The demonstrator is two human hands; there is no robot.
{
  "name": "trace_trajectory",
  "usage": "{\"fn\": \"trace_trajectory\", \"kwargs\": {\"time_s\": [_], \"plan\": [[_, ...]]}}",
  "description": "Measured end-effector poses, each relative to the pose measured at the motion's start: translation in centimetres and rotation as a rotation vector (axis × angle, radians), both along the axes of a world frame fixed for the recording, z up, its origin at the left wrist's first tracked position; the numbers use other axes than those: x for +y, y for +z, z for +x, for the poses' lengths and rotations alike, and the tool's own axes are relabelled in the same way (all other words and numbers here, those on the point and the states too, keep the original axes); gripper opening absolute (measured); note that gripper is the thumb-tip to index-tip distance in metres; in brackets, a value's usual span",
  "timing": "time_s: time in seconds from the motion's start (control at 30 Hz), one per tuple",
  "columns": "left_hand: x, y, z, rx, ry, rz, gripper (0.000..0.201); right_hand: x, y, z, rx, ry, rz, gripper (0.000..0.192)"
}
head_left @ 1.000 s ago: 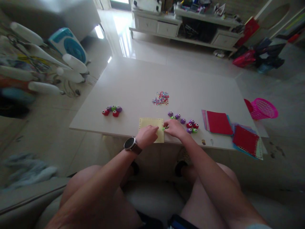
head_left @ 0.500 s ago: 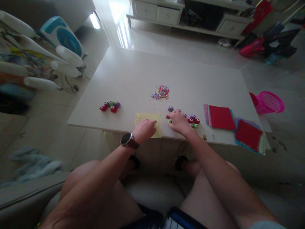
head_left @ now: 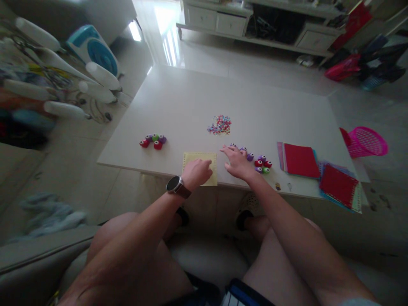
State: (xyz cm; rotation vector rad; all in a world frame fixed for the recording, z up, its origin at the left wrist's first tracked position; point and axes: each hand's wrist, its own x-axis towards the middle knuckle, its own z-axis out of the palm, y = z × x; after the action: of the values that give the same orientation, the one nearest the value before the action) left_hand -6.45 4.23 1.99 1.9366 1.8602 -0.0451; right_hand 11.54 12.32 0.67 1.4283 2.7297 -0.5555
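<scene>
Pale glossy tiled floor (head_left: pixel 210 55): bright light (head_left: pixel 170 49) is mirrored in streaks at the far left.
Low white cabinet (head_left: pixel 231 24): placed across the far side, fitted with drawers (head_left: pixel 201 17) and a dark open bay (head_left: pixel 277 26).
Smooth white rectangular table (head_left: pixel 178 97): set at the centre.
Pale padded seat (head_left: pixel 216 255): partly shown at the near side.

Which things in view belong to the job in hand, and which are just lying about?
Likely part of the job:
yellow sheet under the left hand
punch-like gadgets beside the right hand
similar gadgets at left
confetti pile
red-topped paper stacks

Apparently just lying about:
pink mesh basket
grey cloth
blue-and-white appliance
</scene>
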Motion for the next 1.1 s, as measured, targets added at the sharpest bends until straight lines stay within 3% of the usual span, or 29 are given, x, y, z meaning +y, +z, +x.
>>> {"fn": "trace_trajectory", "kwargs": {"time_s": [0.27,0.43,0.63,1.0,1.1], "plan": [[0.0,-0.2,0.0,-0.009,-0.028,0.029,0.037,0.7,0.2,0.3,-0.017,-0.063,0.035,0.031],[0.0,-0.4,0.1,-0.015,-0.043,0.023,0.032,1.8,1.0,1.4,-0.063,-0.122,0.004,0.035],[0.0,-0.5,0.3,-0.047,-0.060,0.027,0.032,1.6,1.6,2.7,-0.172,-0.077,-0.086,0.032],[0.1,-0.6,1.0,-0.152,-0.038,0.066,0.033,-0.5,0.6,2.7,-0.223,-0.029,0.012,0.026],[0.4,-0.9,1.2,-0.254,0.029,0.060,0.035,-0.2,-0.1,2.5,-0.211,-0.030,0.022,0.025]]}}
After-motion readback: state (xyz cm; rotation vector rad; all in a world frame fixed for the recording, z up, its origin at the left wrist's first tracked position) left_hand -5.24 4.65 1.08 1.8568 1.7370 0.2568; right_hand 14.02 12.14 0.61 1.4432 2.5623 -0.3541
